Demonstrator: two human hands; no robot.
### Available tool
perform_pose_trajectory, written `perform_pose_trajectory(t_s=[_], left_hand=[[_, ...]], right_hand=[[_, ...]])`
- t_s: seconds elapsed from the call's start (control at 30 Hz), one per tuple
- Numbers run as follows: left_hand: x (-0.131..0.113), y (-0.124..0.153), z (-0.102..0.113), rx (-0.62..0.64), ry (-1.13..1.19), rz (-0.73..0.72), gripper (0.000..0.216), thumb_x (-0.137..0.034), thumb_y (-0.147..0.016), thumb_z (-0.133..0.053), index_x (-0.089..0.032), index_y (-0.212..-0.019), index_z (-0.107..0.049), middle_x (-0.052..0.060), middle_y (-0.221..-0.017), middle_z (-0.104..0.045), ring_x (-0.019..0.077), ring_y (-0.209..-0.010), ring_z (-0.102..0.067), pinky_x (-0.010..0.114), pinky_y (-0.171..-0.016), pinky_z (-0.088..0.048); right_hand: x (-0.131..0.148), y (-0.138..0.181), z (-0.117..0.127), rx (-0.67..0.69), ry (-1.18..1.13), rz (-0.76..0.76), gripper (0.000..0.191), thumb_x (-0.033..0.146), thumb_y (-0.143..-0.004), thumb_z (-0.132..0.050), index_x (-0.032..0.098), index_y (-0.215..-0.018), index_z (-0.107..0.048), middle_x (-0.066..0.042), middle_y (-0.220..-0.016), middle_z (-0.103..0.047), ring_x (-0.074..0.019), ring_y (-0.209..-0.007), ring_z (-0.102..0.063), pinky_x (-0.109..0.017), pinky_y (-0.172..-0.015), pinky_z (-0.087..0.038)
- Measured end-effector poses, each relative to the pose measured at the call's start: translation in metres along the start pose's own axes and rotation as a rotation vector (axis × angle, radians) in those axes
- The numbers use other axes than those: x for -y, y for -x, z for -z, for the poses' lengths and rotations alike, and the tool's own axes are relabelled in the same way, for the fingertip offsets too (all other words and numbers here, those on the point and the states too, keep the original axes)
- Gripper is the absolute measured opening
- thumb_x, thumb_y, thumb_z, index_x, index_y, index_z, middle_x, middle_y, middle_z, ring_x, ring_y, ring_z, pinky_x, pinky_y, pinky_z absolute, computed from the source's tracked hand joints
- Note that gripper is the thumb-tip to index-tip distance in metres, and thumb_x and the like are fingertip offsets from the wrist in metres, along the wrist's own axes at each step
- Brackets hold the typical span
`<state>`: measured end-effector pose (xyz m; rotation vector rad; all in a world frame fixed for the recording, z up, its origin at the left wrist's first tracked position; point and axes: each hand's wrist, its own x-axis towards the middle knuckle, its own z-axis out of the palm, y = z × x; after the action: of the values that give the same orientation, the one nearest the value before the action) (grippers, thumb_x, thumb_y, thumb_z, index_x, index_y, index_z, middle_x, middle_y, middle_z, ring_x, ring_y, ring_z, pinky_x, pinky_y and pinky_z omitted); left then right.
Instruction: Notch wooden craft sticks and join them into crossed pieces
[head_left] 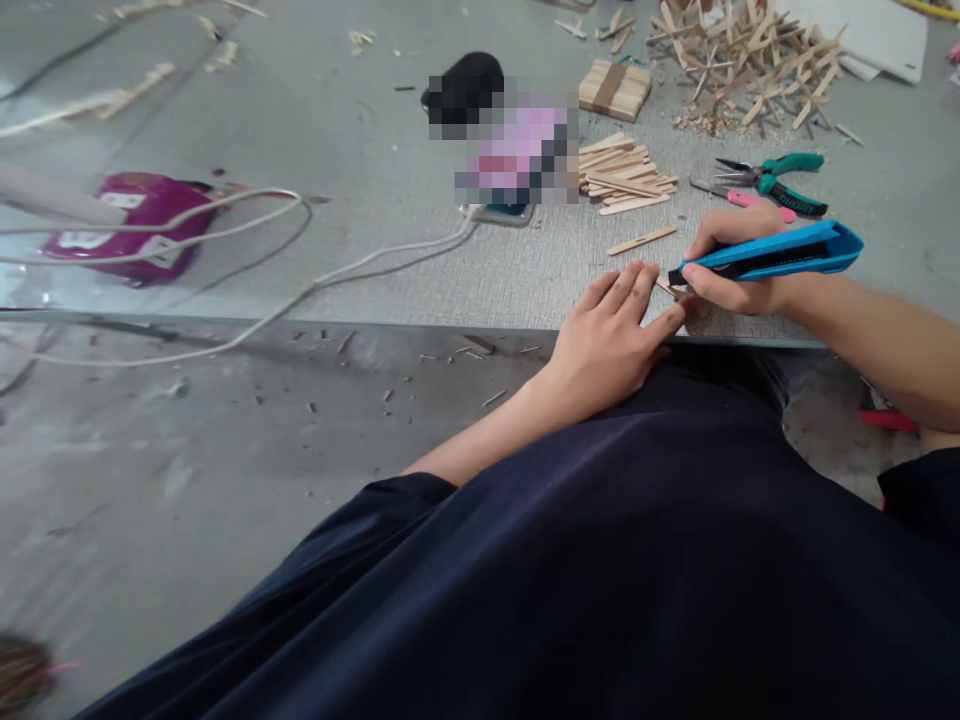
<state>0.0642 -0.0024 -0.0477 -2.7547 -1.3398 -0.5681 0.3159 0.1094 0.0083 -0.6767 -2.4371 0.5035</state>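
At the front edge of the table, my left hand (609, 325) presses a small wooden craft stick (670, 289) down, its thumb and index finger closed on it. My right hand (731, 275) grips a blue-and-black utility knife (802, 248) like a pen. The knife's dark tip touches or nearly touches the stick; the blade itself is too small to make out. A single craft stick (642, 241) with a mark in its middle lies just beyond my fingers. Behind it is a loose stack of craft sticks (626, 175).
Green-handled pliers (787, 183) and a pink-handled tool (750, 200) lie beyond my right hand. A banded bundle of sticks (615, 90) and a heap of crossed stick pieces (750, 60) stand farther back. A white cable (352, 265) crosses from a purple packet (139, 225) to a phone (510, 212).
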Motion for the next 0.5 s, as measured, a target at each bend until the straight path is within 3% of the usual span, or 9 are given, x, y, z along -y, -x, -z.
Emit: perform_pose_trajectory(t_s=[0.03, 0.1, 0.2, 0.3, 0.37, 0.43, 0.5], left_hand=[[0.004, -0.001, 0.009, 0.022, 0.045, -0.018, 0.053, -0.033, -0.113, -0.073, -0.022, -0.165, -0.071, 0.026, -0.184, -0.057, 0.0469, -0.175, -0.054, 0.071, -0.141, -0.049], [0.014, -0.006, 0.033, 0.017, 0.192, -0.038, 0.050, -0.033, -0.115, -0.064, -0.025, -0.164, -0.071, 0.017, -0.173, -0.072, 0.0371, -0.166, -0.067, 0.060, -0.138, -0.057], [0.029, -0.030, 0.076, -0.214, 0.354, 0.063, 0.040, -0.036, -0.119, -0.053, -0.023, -0.145, -0.080, 0.012, -0.147, -0.087, 0.0301, -0.140, -0.084, 0.051, -0.124, -0.067], [0.028, -0.074, 0.114, -0.299, 0.562, -0.160, 0.045, -0.043, -0.117, -0.054, -0.010, -0.129, -0.081, 0.009, -0.119, -0.087, 0.0252, -0.113, -0.089, 0.044, -0.100, -0.069], [0.016, -0.110, 0.131, -0.192, 0.594, -0.263, 0.066, -0.052, -0.120, -0.031, -0.006, -0.143, -0.074, 0.005, -0.131, -0.082, 0.0279, -0.127, -0.087, 0.050, -0.108, -0.063], [-0.003, -0.143, 0.138, -0.051, 0.525, -0.369, 0.097, -0.074, -0.110, -0.007, -0.009, -0.149, -0.068, -0.001, -0.138, -0.079, 0.0306, -0.141, -0.080, 0.046, -0.105, -0.060], [-0.023, -0.169, 0.137, 0.071, 0.519, -0.381, 0.097, -0.073, -0.114, -0.004, -0.010, -0.150, -0.069, -0.002, -0.139, -0.081, 0.0290, -0.138, -0.081, 0.041, -0.099, -0.062]], right_hand=[[0.000, 0.000, 0.001, 0.010, 0.003, -0.008, 0.031, 0.058, -0.104, -0.069, 0.030, -0.090, -0.070, -0.003, -0.075, -0.078, -0.0191, -0.063, -0.060, -0.040, -0.066, -0.057], [0.002, -0.002, 0.003, 0.030, 0.014, -0.010, 0.033, 0.059, -0.105, -0.067, 0.030, -0.090, -0.068, -0.004, -0.077, -0.078, -0.0204, -0.066, -0.063, -0.041, -0.068, -0.057], [0.004, -0.005, 0.005, 0.056, 0.022, 0.009, 0.030, 0.058, -0.103, -0.067, 0.030, -0.090, -0.066, -0.003, -0.079, -0.076, -0.0213, -0.067, -0.064, -0.041, -0.068, -0.055], [0.000, -0.007, 0.004, 0.047, -0.013, 0.004, 0.033, 0.061, -0.101, -0.071, 0.031, -0.089, -0.065, -0.001, -0.079, -0.074, -0.0208, -0.067, -0.062, -0.041, -0.068, -0.057], [-0.004, -0.004, 0.004, 0.030, -0.046, -0.005, 0.036, 0.064, -0.102, -0.071, 0.031, -0.089, -0.065, -0.001, -0.078, -0.073, -0.0207, -0.068, -0.061, -0.041, -0.067, -0.056], [-0.008, -0.001, 0.004, 0.039, -0.058, -0.015, 0.038, 0.065, -0.106, -0.070, 0.030, -0.091, -0.067, -0.001, -0.080, -0.073, -0.0208, -0.070, -0.062, -0.041, -0.067, -0.057], [-0.010, 0.003, 0.005, 0.089, -0.053, -0.051, 0.036, 0.061, -0.113, -0.072, 0.026, -0.106, -0.076, -0.005, -0.100, -0.081, -0.0216, -0.085, -0.072, -0.040, -0.079, -0.066]])
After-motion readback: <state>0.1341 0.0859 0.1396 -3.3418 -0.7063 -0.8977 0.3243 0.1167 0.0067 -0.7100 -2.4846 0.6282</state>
